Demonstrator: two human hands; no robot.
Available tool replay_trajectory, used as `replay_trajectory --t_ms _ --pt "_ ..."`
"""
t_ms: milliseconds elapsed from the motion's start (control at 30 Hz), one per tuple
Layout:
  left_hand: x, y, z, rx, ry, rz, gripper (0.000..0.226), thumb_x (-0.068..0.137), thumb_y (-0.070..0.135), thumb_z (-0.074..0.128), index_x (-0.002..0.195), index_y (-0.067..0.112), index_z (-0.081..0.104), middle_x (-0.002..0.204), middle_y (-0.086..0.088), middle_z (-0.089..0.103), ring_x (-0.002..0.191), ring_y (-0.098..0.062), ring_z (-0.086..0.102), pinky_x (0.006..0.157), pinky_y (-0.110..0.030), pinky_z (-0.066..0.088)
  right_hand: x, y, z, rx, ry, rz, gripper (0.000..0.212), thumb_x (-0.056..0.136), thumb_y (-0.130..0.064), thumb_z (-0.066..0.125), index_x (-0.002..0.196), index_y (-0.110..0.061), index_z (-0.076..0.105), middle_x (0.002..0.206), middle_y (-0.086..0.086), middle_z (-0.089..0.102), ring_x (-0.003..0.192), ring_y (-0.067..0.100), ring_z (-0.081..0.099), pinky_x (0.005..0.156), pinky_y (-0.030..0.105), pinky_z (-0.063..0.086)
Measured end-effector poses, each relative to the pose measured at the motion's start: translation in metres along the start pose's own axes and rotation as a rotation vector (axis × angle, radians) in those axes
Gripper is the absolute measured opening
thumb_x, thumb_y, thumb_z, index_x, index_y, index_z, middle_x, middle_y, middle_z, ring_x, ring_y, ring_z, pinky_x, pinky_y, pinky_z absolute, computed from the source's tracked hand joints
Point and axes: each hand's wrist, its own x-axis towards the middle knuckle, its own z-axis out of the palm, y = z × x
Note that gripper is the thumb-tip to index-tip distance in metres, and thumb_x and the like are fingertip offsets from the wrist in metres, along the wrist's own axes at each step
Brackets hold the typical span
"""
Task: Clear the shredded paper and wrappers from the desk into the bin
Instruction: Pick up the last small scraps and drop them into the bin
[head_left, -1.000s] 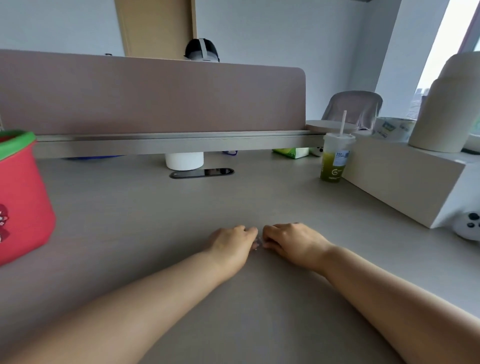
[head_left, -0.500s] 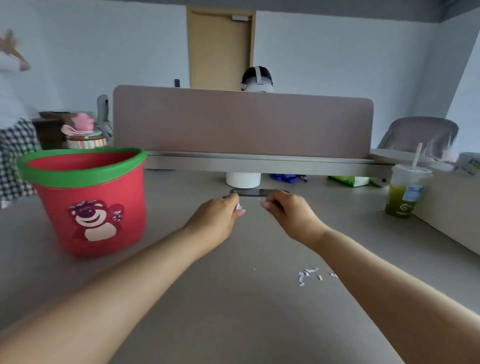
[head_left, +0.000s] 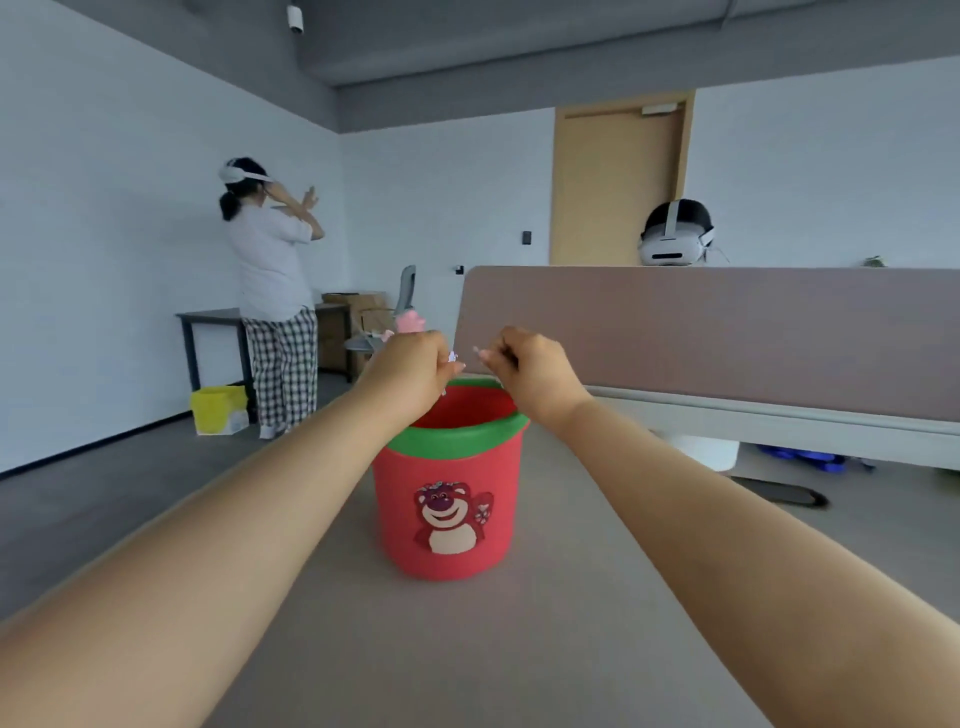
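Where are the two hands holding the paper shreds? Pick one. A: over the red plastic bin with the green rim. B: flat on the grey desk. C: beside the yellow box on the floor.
A: the left hand and right hand pinch small paper shreds above the mouth of the red plastic bin with the green rim.

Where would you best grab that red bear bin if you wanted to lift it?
Likely the green rim of the bin, reached from above on the near side: it stands upright and open, and the rim juts out as a lip to hook under.
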Motion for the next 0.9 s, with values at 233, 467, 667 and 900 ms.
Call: replay_trajectory --t_ms 233,467,667,900 --pt "0.01 -0.024 0.001 -0.002 -0.175 -0.014 0.025 0.088 0.029 0.057 0.099 0.01 0.07 0.087 -0.011 0.068 0.077 -0.021 0.056 0.063 -0.026 0.037 0.012 0.006 0.013 -0.054 -0.06 0.053 0.037 0.077 -0.031 0.068 0.073 0.006 0.064 0.08 0.023 0.067 0.067 0.025 0.053 0.068 0.037 0.048" --pt "0.01 -0.03 0.001 0.011 -0.213 0.029 0.015 0.086 0.015 0.06 0.092 0.011 0.073 0.092 -0.004 0.072 0.086 -0.02 0.065 0.08 -0.03 0.05 0.012 0.011 0.014 -0.094 -0.129 0.071 0.012 0.081 -0.019 0.065 0.08 -0.008 0.071 0.075 0.007 0.072 0.069 0.014 0.058 0.071 0.027 0.048" --pt "0.008 -0.036 0.007 -0.144 -0.197 -0.054 0.015 0.09 0.019 0.054 0.092 0.008 0.064 0.08 -0.004 0.068 0.049 -0.007 0.057 0.054 -0.022 0.046 0.011 0.007 0.018 -0.095 -0.152 0.028 0.01 0.077 -0.005 0.066 0.086 -0.008 0.071 0.084 0.005 0.07 0.078 0.015 0.059 0.074 0.022 0.046" --pt "0.009 -0.033 0.006 0.16 -0.043 0.007 0.044 0.093 0.044 0.041 0.078 0.014 0.068 0.078 -0.004 0.059 0.075 -0.025 0.057 0.063 -0.03 0.039 0.009 0.011 0.019 -0.146 -0.154 0.016 0.023 0.09 -0.021 0.05 0.08 -0.01 0.069 0.086 0.003 0.075 0.067 0.014 0.056 0.066 0.027 0.045"
